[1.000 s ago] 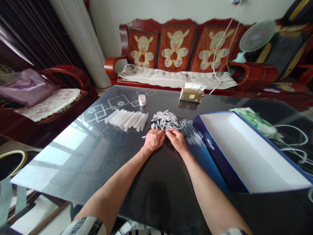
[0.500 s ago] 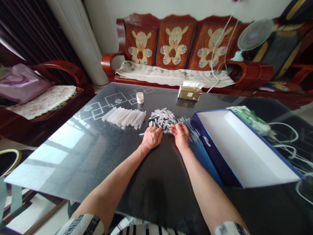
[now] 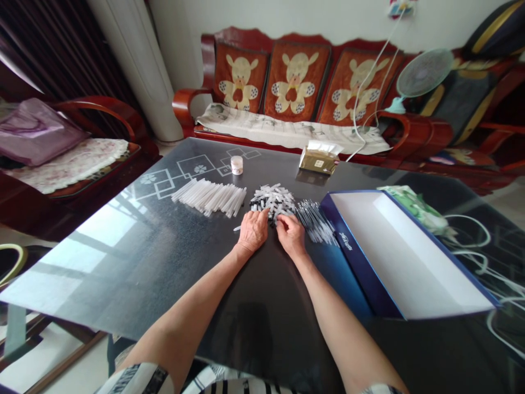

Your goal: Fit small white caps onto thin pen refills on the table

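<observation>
My left hand [image 3: 253, 231] is closed around a slim white pen barrel [image 3: 237, 228], whose end pokes out past the hand on the left. Just beside it, the fingers of my right hand [image 3: 290, 232] are pinched together at the near edge of a heap of short white and black pen caps [image 3: 274, 198]. What the right fingertips grip is hidden. Left of the heap lies a row of white pen barrels [image 3: 210, 197]. Thin pen refills [image 3: 315, 220] are bunched to the right of my right hand.
A large open blue box with a white inside [image 3: 410, 257] stands at the right, with a green-and-white packet [image 3: 416, 208] and white cables [image 3: 478, 257] beyond it. Farther back on the dark table [image 3: 164, 262] are a small white jar [image 3: 237, 165] and a tissue box [image 3: 319, 160].
My right hand has moved left and slightly toward me, to the near edge of the caps. The thin dark piece seen between my hands no longer shows. My left hand stays nearly in place.
</observation>
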The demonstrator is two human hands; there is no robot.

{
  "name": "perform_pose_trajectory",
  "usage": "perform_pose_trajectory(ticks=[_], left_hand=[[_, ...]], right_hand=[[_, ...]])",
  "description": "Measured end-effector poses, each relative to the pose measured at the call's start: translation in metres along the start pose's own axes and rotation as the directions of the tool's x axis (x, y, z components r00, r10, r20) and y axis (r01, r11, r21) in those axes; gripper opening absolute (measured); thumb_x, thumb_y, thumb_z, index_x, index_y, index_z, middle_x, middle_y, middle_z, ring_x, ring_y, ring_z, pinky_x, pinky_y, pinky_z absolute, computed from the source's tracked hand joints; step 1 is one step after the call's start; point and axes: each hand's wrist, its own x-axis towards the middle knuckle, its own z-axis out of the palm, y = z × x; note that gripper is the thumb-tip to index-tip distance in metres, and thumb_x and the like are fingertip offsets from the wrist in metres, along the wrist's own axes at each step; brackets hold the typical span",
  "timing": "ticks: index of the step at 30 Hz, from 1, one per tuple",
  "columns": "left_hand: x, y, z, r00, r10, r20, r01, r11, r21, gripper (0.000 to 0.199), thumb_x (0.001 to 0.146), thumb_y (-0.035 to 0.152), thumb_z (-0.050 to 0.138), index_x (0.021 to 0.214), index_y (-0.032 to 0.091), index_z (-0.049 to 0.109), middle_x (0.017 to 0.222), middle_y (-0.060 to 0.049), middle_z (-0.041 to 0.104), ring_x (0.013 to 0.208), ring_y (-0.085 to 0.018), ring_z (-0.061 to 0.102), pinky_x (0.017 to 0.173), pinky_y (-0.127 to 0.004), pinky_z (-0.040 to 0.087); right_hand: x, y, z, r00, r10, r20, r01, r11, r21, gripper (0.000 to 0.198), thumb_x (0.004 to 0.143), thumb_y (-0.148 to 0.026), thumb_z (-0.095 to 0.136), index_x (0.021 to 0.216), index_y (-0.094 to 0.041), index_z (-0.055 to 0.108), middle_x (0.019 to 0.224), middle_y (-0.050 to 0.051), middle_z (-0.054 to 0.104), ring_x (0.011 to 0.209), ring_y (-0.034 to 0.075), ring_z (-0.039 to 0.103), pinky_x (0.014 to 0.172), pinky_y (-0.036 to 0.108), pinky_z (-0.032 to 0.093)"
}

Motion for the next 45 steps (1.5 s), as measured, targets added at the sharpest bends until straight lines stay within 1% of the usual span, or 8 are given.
perform_pose_trajectory(ticks=[7, 18, 21, 24, 27, 30, 40, 45], left_hand=[[0.0, 0.0, 0.001, 1.0, -0.014, 0.011, 0.014, 1.0, 0.026, 0.029, 0.095, 0.023, 0.042, 0.117, 0.017, 0.06, 0.093, -0.008, 0.065, 0.088, -0.023, 0.057, 0.081, -0.033, 0.037], [0.001, 0.0, 0.002, 1.0, 0.003, 0.017, -0.004, 0.999, 0.041, 0.033, 0.097, 0.027, 0.041, 0.123, 0.022, 0.06, 0.087, -0.007, 0.063, 0.085, -0.023, 0.057, 0.077, -0.034, 0.039], [0.001, 0.0, 0.001, 0.999, 0.027, 0.034, -0.028, 0.999, 0.031, 0.034, 0.097, 0.027, 0.04, 0.125, 0.022, 0.059, 0.087, -0.007, 0.063, 0.085, -0.022, 0.057, 0.078, -0.033, 0.04], [0.001, -0.001, 0.002, 0.997, 0.065, 0.037, -0.066, 0.998, 0.018, 0.035, 0.099, 0.026, 0.037, 0.125, 0.02, 0.059, 0.088, -0.008, 0.063, 0.085, -0.022, 0.057, 0.079, -0.033, 0.041], [0.0, -0.001, 0.003, 0.995, 0.095, 0.028, -0.095, 0.995, 0.004, 0.035, 0.099, 0.026, 0.035, 0.124, 0.018, 0.058, 0.088, -0.008, 0.064, 0.086, -0.022, 0.058, 0.08, -0.033, 0.042], [0.0, 0.0, 0.003, 0.994, 0.105, 0.028, -0.105, 0.994, 0.003, 0.034, 0.099, 0.026, 0.036, 0.122, 0.016, 0.058, 0.09, -0.008, 0.065, 0.086, -0.022, 0.058, 0.081, -0.034, 0.043], [0.0, 0.001, 0.0, 0.985, 0.151, 0.077, -0.154, 0.988, 0.027, 0.031, 0.098, 0.026, 0.036, 0.113, 0.018, 0.063, 0.088, -0.007, 0.063, 0.085, -0.022, 0.055, 0.08, -0.035, 0.043], [0.0, 0.0, -0.002, 0.991, 0.123, 0.056, -0.125, 0.992, 0.03, 0.035, 0.1, 0.032, 0.035, 0.121, 0.025, 0.062, 0.085, -0.006, 0.062, 0.083, -0.022, 0.054, 0.077, -0.034, 0.04]], right_hand=[[-0.007, 0.006, 0.015, 0.983, -0.185, -0.01, 0.178, 0.957, -0.227, 0.021, 0.083, -0.02, 0.052, 0.094, -0.016, 0.07, 0.089, 0.01, 0.06, 0.082, 0.021, 0.059, 0.078, 0.033, 0.052], [-0.009, 0.005, 0.013, 0.972, -0.237, -0.004, 0.231, 0.951, -0.203, 0.013, 0.079, -0.017, 0.056, 0.088, -0.017, 0.066, 0.09, 0.011, 0.062, 0.084, 0.022, 0.061, 0.077, 0.034, 0.053], [-0.007, 0.006, 0.011, 0.979, -0.187, -0.086, 0.178, 0.979, -0.101, 0.01, 0.079, -0.021, 0.057, 0.085, -0.018, 0.064, 0.085, 0.009, 0.065, 0.075, 0.02, 0.063, 0.074, 0.034, 0.054], [-0.005, 0.007, 0.008, 0.991, -0.028, -0.132, 0.04, 0.996, 0.086, 0.013, 0.08, -0.028, 0.06, 0.088, -0.019, 0.064, 0.079, 0.006, 0.069, 0.066, 0.017, 0.064, 0.069, 0.031, 0.054], [-0.003, 0.009, 0.004, 0.991, 0.074, -0.108, -0.044, 0.965, 0.26, 0.023, 0.081, -0.032, 0.06, 0.098, -0.018, 0.064, 0.088, 0.007, 0.072, 0.074, 0.018, 0.067, 0.072, 0.03, 0.056], [-0.003, 0.009, 0.001, 0.992, 0.076, -0.106, -0.038, 0.947, 0.32, 0.025, 0.083, -0.034, 0.058, 0.101, -0.018, 0.066, 0.097, 0.008, 0.072, 0.082, 0.018, 0.068, 0.078, 0.031, 0.056], [-0.007, 0.002, 0.0, 0.999, -0.006, -0.043, 0.018, 0.952, 0.307, 0.02, 0.084, -0.034, 0.06, 0.098, -0.021, 0.068, 0.094, 0.007, 0.074, 0.08, 0.019, 0.07, 0.08, 0.034, 0.056], [-0.004, 0.008, 0.002, 0.995, 0.093, -0.033, -0.072, 0.913, 0.402, 0.025, 0.082, -0.038, 0.063, 0.098, -0.02, 0.07, 0.096, 0.007, 0.074, 0.085, 0.021, 0.07, 0.083, 0.036, 0.056]])
